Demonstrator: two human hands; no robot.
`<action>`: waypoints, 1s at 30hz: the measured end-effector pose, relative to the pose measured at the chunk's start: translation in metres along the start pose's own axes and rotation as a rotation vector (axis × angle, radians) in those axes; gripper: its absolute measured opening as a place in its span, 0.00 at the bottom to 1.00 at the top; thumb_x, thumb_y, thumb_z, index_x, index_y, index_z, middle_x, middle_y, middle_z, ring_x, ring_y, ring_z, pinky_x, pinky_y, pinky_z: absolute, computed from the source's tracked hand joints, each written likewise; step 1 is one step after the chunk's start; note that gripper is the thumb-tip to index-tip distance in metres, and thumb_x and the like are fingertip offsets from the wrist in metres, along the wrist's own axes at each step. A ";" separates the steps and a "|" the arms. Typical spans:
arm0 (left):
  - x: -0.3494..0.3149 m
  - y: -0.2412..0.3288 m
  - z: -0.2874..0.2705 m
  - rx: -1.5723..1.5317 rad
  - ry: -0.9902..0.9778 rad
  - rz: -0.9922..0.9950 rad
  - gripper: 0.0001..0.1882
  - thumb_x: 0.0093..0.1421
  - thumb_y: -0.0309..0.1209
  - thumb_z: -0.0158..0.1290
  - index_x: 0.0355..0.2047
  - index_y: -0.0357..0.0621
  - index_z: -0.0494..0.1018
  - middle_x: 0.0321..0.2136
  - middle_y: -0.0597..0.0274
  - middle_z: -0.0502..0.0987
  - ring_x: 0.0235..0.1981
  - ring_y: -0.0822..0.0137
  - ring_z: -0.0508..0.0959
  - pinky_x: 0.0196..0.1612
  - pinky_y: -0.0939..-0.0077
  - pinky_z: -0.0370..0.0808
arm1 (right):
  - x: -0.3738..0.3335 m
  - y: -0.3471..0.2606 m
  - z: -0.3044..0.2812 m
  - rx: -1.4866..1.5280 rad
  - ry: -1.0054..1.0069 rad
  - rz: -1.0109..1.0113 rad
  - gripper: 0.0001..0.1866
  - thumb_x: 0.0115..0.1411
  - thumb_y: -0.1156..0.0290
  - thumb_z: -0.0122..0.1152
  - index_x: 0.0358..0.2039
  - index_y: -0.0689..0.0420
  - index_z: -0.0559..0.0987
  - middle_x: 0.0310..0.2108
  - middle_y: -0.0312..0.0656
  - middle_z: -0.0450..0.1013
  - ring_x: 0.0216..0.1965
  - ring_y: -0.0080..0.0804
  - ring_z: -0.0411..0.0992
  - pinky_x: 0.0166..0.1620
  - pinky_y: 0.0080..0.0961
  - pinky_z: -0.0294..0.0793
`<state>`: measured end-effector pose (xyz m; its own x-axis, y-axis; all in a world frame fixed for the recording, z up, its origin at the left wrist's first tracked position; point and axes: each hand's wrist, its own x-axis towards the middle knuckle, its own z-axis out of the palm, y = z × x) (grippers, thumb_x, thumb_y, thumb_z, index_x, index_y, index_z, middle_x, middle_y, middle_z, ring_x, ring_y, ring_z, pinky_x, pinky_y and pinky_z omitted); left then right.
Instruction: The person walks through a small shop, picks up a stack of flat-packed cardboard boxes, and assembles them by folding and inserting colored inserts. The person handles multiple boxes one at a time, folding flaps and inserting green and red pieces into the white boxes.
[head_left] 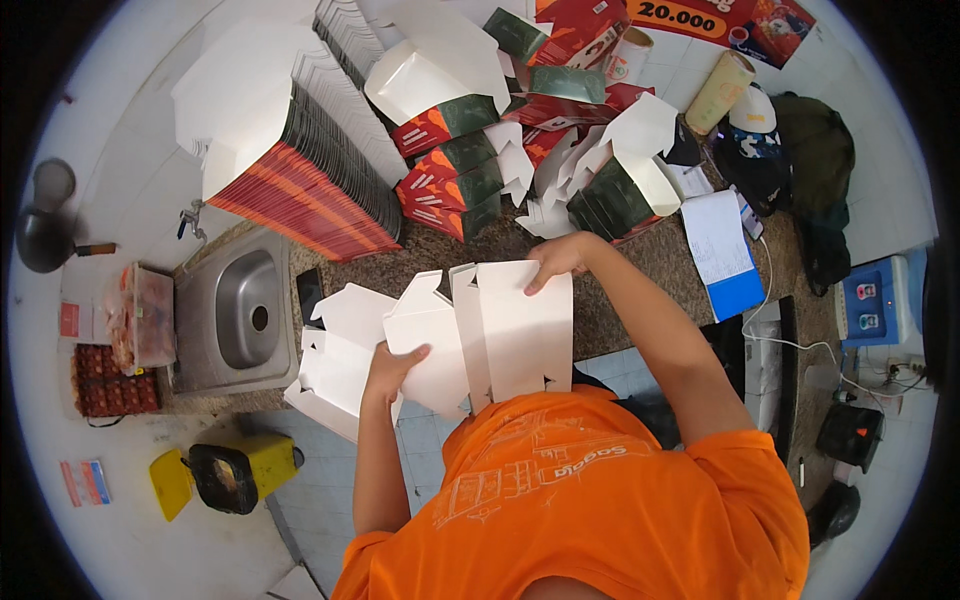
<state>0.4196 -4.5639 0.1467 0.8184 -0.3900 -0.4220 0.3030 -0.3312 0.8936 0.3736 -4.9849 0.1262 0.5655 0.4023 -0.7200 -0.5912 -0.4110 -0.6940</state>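
An unfolded white cardboard food box (517, 335) spans the front of my body, its plain inner side facing up, with creases and notched flaps showing. My left hand (392, 372) grips its middle panel, the thumb lying on top and the fingers hidden underneath. At the upper right corner, my right hand (558, 260) pinches the panel's edge, thumb on top. The left panels (345, 340) tilt and fan outward near the counter edge; whether they belong to the same sheet I cannot tell.
A tall stack of nested red and black boxes (320, 190) stands at the back left, beside folded boxes (455, 190). Left are a steel sink (245, 310) and yellow bin (265, 460). Right lie a notebook (715, 240) and white cable (800, 342) on the granite counter (640, 290).
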 end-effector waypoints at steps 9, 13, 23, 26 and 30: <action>0.117 0.135 0.117 1.385 -0.751 0.266 0.42 0.43 0.42 0.76 0.57 0.35 0.77 0.53 0.43 0.80 0.56 0.45 0.79 0.59 0.55 0.75 | 0.002 -0.039 0.009 -1.002 0.077 -0.247 0.26 0.60 0.65 0.70 0.58 0.60 0.78 0.50 0.55 0.79 0.53 0.53 0.79 0.53 0.44 0.79; 0.167 0.078 0.131 1.499 -1.052 0.371 0.27 0.54 0.37 0.67 0.52 0.36 0.80 0.46 0.39 0.84 0.46 0.41 0.84 0.50 0.51 0.82 | -0.003 0.001 0.037 -0.926 0.381 -0.263 0.18 0.62 0.71 0.63 0.53 0.58 0.81 0.44 0.57 0.81 0.47 0.59 0.80 0.50 0.49 0.79; 0.066 -0.002 0.125 1.148 -0.470 0.804 0.48 0.60 0.52 0.61 0.74 0.44 0.57 0.67 0.43 0.63 0.66 0.46 0.64 0.66 0.47 0.59 | 0.010 0.071 0.132 -0.978 0.957 -0.268 0.42 0.68 0.39 0.53 0.73 0.54 0.63 0.63 0.55 0.66 0.68 0.56 0.59 0.69 0.57 0.54; 0.063 -0.011 0.132 1.199 -0.426 0.868 0.47 0.64 0.55 0.57 0.75 0.43 0.55 0.72 0.48 0.57 0.67 0.46 0.61 0.68 0.44 0.54 | 0.014 0.079 0.134 -1.013 0.919 -0.269 0.51 0.67 0.27 0.45 0.77 0.53 0.56 0.67 0.58 0.61 0.69 0.57 0.57 0.71 0.59 0.49; 0.091 -0.013 0.130 0.890 -0.476 0.531 0.37 0.67 0.52 0.55 0.67 0.38 0.67 0.64 0.53 0.71 0.62 0.55 0.69 0.64 0.55 0.62 | -0.010 0.060 0.118 -0.924 0.780 -0.258 0.48 0.69 0.30 0.43 0.76 0.54 0.57 0.67 0.59 0.61 0.68 0.58 0.58 0.71 0.58 0.50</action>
<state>0.4267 -4.7067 0.0769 0.4137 -0.8864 -0.2079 -0.6357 -0.4447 0.6310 0.2648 -4.9170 0.0926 0.9840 0.0919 -0.1526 0.0367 -0.9429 -0.3311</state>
